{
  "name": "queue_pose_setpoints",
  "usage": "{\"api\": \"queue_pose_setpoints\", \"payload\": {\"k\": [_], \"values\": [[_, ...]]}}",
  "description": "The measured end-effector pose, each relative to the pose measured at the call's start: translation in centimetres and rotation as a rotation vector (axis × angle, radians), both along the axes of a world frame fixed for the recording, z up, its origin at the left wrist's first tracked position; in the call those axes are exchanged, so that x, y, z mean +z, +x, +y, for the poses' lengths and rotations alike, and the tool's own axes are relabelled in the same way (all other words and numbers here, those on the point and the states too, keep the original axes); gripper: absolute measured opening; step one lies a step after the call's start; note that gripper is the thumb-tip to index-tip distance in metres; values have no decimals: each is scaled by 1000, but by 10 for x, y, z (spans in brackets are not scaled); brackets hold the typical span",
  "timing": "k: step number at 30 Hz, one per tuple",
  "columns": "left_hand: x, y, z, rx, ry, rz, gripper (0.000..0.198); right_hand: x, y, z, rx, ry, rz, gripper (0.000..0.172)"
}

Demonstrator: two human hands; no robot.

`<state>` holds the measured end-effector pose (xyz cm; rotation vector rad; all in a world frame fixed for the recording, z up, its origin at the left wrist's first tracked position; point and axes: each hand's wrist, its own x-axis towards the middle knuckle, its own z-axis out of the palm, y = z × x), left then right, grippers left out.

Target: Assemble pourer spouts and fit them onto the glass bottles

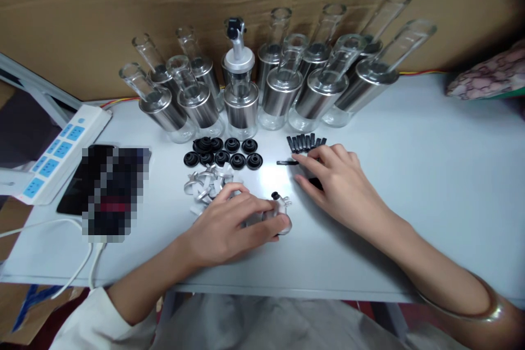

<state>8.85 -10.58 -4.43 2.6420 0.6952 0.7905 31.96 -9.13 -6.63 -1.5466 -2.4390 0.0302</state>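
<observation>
Looks like smooth glass and shiny metal on the far bottles (281, 97), satin silver on the near pourer (281, 208), black plastic for the discs (238, 161), faint gloss across the counter (430, 186).

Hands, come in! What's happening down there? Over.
Left hand gripping silver spout. Right hand open by small black pieces. Silver parts heaped near left hand; glass bottles behind.

Approx. 12 btls (241, 113), 10ish blk stoppers (238, 161), 8+ blk tabs (302, 143), 2 phones (77, 188), 1 pwr strip (61, 150).
</observation>
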Motion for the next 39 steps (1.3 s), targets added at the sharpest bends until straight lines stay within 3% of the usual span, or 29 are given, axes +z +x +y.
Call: {"api": "queue_pose_setpoints", "payload": {"k": [10, 15, 19, 21, 24, 28, 35, 39], "values": [[-5, -3, 2, 3, 61, 40, 15, 4, -1, -1, 63, -37, 40, 16], [-7, -4, 3, -3, 80, 23, 27, 4, -1, -2, 95, -24, 22, 14], [-6, -7, -1, -2, -57, -56, 30, 9, -3, -5, 133, -30, 147, 14], [-6, -8, -2, 28, -188, -121, 30, 16, -4, -7, 164, -122, 336, 10], [-5, -8, -2, 94, -365, -241, 30, 27, -5, -9, 256, -401, 658, 7], [-4, -8, -2, 102, -555, -335, 31, 33, -4, -11, 342, -727, 910, 7], [-3, -4, -4, 8, -619, -321, 31, 29, -8, -16, 371, -1015, 1075, 11], [-6, -3, -3, -45, -625, -282, 20, 30, -12, -18, 377, -1100, 1070, 11]]}}
